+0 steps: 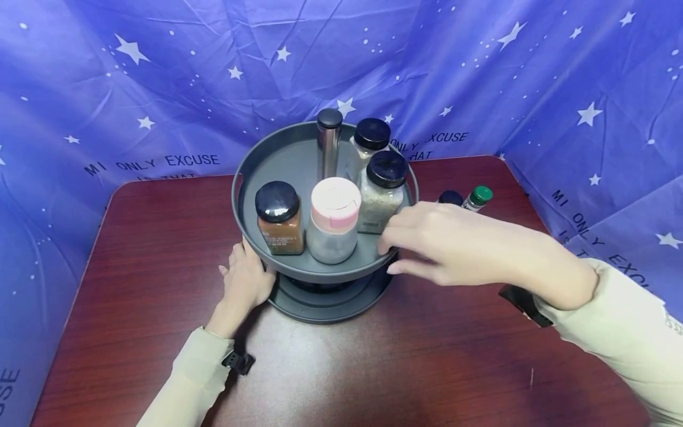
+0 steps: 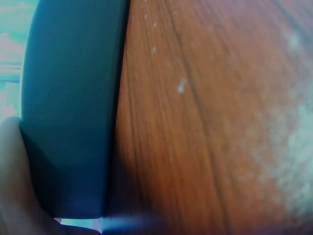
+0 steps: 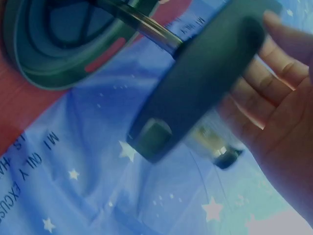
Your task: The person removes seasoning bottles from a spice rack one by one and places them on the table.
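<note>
A dark grey two-tier turntable rack (image 1: 304, 275) stands on the table. My left hand (image 1: 246, 279) holds the lower tier's rim at the left; in the left wrist view its thumb (image 2: 13, 171) lies against the grey wall (image 2: 73, 107). At the upper tray's right rim, my right hand (image 1: 453, 243) has fingers inside and thumb outside, pinching the edge. The upper tray carries a brown spice jar (image 1: 283, 234), a pink-lidded jar (image 1: 333, 237), two black-lidded jars (image 1: 380, 201) (image 1: 356, 155) and a tall metallic cylinder with a black top (image 1: 328, 148).
Behind my right hand, a green-capped bottle (image 1: 482, 194) and a dark-capped container (image 1: 450, 197) stand partly hidden on the reddish wooden table (image 1: 160, 249). A blue star-printed curtain (image 1: 176, 71) hangs along the table's back and sides.
</note>
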A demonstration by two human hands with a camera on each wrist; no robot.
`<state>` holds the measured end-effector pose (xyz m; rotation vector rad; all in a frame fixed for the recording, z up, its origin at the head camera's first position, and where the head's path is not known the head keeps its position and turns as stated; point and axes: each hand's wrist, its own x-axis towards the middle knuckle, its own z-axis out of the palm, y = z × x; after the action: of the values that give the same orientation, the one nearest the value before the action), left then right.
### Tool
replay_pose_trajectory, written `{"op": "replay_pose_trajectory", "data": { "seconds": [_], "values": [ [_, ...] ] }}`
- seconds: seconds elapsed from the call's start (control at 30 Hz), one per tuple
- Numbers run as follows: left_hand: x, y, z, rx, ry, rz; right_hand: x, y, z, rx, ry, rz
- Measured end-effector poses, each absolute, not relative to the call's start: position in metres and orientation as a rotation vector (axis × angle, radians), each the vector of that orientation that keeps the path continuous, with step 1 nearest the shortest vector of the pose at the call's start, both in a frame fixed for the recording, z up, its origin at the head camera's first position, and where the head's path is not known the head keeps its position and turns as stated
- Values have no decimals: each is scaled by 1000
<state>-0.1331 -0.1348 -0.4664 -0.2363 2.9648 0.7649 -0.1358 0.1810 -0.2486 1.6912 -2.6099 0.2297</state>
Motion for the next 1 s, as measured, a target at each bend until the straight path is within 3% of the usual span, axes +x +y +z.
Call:
{"op": "replay_pose_trajectory", "data": {
  "seconds": [0.43,1.0],
  "values": [
    [-133,-135,-467,-222,2961,752,-151,212,-212,1573,-2679,321],
    [-134,-135,-467,-222,2969,760,-176,221,-205,1297,-2939,444]
  ]
}}
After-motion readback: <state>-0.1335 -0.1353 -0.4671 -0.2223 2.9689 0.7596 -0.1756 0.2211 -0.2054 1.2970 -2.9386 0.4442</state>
